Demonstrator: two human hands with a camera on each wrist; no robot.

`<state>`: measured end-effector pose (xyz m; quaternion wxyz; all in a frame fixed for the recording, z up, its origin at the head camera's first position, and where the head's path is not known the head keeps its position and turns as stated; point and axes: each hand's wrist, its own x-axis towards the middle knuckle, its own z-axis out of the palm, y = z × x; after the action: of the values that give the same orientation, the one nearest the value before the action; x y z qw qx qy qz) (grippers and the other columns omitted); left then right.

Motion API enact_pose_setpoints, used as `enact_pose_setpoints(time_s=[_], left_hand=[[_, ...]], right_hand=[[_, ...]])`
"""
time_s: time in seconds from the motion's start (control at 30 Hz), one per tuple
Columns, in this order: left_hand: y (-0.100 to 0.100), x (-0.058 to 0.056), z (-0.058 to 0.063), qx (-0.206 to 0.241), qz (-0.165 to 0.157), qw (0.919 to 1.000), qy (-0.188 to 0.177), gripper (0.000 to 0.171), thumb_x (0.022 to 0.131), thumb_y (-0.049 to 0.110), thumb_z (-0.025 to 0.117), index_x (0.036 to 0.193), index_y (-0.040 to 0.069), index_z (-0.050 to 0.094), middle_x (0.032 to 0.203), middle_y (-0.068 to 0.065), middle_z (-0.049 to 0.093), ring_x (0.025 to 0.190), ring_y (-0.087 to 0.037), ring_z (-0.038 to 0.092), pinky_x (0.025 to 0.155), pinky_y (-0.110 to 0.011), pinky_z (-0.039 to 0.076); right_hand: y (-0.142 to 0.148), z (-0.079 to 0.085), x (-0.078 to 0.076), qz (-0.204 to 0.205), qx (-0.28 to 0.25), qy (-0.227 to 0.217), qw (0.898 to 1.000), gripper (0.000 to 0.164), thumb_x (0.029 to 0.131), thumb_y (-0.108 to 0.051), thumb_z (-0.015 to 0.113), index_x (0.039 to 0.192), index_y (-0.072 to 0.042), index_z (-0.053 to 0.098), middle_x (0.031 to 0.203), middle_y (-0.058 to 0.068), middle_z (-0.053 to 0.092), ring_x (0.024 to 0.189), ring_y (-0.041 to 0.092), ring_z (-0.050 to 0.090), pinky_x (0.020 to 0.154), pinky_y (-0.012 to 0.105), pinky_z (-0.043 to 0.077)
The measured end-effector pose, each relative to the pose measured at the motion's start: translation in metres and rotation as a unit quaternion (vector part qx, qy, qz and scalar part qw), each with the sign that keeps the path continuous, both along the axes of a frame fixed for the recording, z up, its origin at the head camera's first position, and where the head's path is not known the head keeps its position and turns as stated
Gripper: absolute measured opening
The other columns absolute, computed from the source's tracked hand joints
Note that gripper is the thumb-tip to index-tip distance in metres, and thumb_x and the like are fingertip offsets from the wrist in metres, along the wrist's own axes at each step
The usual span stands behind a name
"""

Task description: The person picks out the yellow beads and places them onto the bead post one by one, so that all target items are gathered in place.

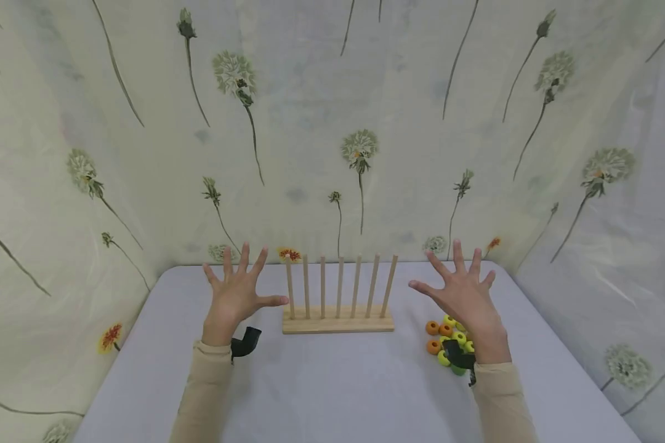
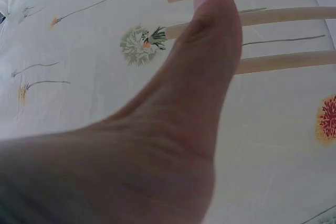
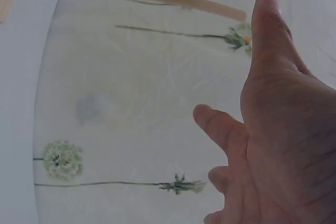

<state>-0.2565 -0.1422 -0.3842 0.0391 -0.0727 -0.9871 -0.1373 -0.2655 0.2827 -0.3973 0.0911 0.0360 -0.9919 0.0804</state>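
A wooden rack with a row of several upright pegs stands at the middle of the table. My left hand, fingers spread wide, is raised to the left of it and holds nothing; in the head view its thumb tip overlaps the leftmost peg, and contact cannot be told. To the rack's right, my right hand is likewise raised with spread fingers and bare of any object. Yellow, orange and green beads lie loose on the table below the right hand, partly hidden by the wrist and its black camera mount.
The white table runs back to a hanging cloth printed with dandelions, which also closes both sides. Black camera mounts stick out inward from both wrists.
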Motion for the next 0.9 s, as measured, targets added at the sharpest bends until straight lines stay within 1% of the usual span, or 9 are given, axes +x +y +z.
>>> enact_pose_setpoints(time_s=[0.07, 0.2, 0.3, 0.33, 0.4, 0.5, 0.57, 0.7, 0.9], left_hand=[[-0.002, -0.001, 0.002, -0.002, -0.014, 0.9999, 0.004, 0.111, 0.071, 0.072, 0.066, 0.156, 0.026, 0.011, 0.162, -0.013, -0.005, 0.145, -0.044, -0.017, 0.103, -0.076, -0.011], [-0.010, -0.005, 0.004, 0.001, -0.051, 0.9986, -0.014, 0.111, 0.071, 0.074, 0.064, 0.156, 0.028, 0.008, 0.162, -0.011, -0.010, 0.145, -0.042, -0.021, 0.103, -0.075, -0.012], [-0.016, -0.011, 0.005, 0.011, -0.089, 0.9956, -0.027, 0.113, 0.070, 0.073, 0.066, 0.156, 0.028, 0.007, 0.162, -0.010, -0.015, 0.144, -0.040, -0.024, 0.104, -0.075, -0.011], [-0.019, -0.013, 0.005, 0.019, -0.108, 0.9937, -0.027, 0.113, 0.070, 0.071, 0.068, 0.156, 0.028, 0.008, 0.162, -0.011, -0.015, 0.145, -0.040, -0.023, 0.105, -0.075, -0.009], [-0.023, -0.021, 0.004, 0.037, -0.150, 0.9877, -0.024, 0.115, 0.070, 0.067, 0.071, 0.156, 0.028, 0.007, 0.161, -0.010, -0.017, 0.145, -0.038, -0.024, 0.107, -0.074, -0.007], [-0.028, -0.034, 0.000, 0.071, -0.214, 0.9739, -0.024, 0.116, 0.070, 0.062, 0.075, 0.156, 0.030, 0.004, 0.161, -0.007, -0.019, 0.146, -0.034, -0.023, 0.109, -0.072, -0.001], [-0.030, -0.042, -0.005, 0.099, -0.241, 0.9648, -0.036, 0.117, 0.070, 0.059, 0.077, 0.155, 0.034, 0.001, 0.161, -0.002, -0.021, 0.147, -0.031, -0.023, 0.109, -0.072, 0.003], [-0.035, -0.051, -0.016, 0.139, -0.259, 0.9542, -0.056, 0.119, 0.069, 0.054, 0.081, 0.153, 0.040, -0.002, 0.161, 0.006, -0.020, 0.148, -0.029, -0.020, 0.108, -0.073, 0.010], [-0.038, -0.059, -0.033, 0.178, -0.274, 0.9433, -0.059, 0.120, 0.070, 0.041, 0.084, 0.154, 0.039, -0.002, 0.161, 0.005, -0.017, 0.148, -0.032, -0.014, 0.106, -0.073, 0.018]], right_hand=[[0.006, 0.002, 0.000, 0.003, 0.006, -0.004, 1.000, 0.092, 0.082, -0.081, 0.040, 0.155, -0.029, 0.018, 0.159, 0.018, -0.018, 0.139, 0.057, -0.018, 0.094, 0.084, 0.002], [0.021, 0.006, -0.002, 0.017, 0.012, -0.011, 1.000, 0.093, 0.081, -0.080, 0.043, 0.155, -0.031, 0.016, 0.160, 0.018, -0.016, 0.140, 0.053, -0.019, 0.096, 0.083, 0.005], [0.035, 0.006, -0.006, 0.027, 0.028, -0.002, 0.999, 0.097, 0.078, -0.081, 0.047, 0.155, -0.030, 0.017, 0.161, 0.020, -0.009, 0.142, 0.052, -0.013, 0.101, 0.079, 0.009], [0.040, 0.006, -0.007, 0.031, 0.030, 0.001, 0.999, 0.098, 0.077, -0.081, 0.049, 0.155, -0.030, 0.017, 0.161, 0.021, -0.007, 0.143, 0.052, -0.010, 0.102, 0.078, 0.010], [0.051, 0.006, -0.010, 0.039, 0.032, 0.004, 0.999, 0.102, 0.075, -0.080, 0.052, 0.155, -0.029, 0.016, 0.161, 0.022, -0.003, 0.144, 0.052, -0.005, 0.103, 0.076, 0.012], [0.064, 0.005, -0.013, 0.054, 0.012, -0.008, 0.998, 0.107, 0.073, -0.079, 0.058, 0.156, -0.029, 0.011, 0.161, 0.022, -0.003, 0.144, 0.052, -0.003, 0.101, 0.077, 0.014], [0.071, 0.003, -0.015, 0.063, -0.007, -0.018, 0.998, 0.110, 0.071, -0.077, 0.061, 0.156, -0.029, 0.009, 0.161, 0.020, -0.003, 0.143, 0.053, -0.001, 0.100, 0.079, 0.014], [0.080, -0.005, -0.014, 0.088, -0.056, -0.030, 0.994, 0.109, 0.071, -0.070, 0.068, 0.156, -0.030, 0.013, 0.162, 0.016, 0.000, 0.141, 0.055, 0.009, 0.097, 0.080, 0.017], [0.092, -0.015, -0.012, 0.128, -0.116, -0.022, 0.985, 0.098, 0.076, -0.055, 0.074, 0.154, -0.028, 0.023, 0.161, 0.017, 0.011, 0.140, 0.053, 0.016, 0.096, 0.079, 0.022]])
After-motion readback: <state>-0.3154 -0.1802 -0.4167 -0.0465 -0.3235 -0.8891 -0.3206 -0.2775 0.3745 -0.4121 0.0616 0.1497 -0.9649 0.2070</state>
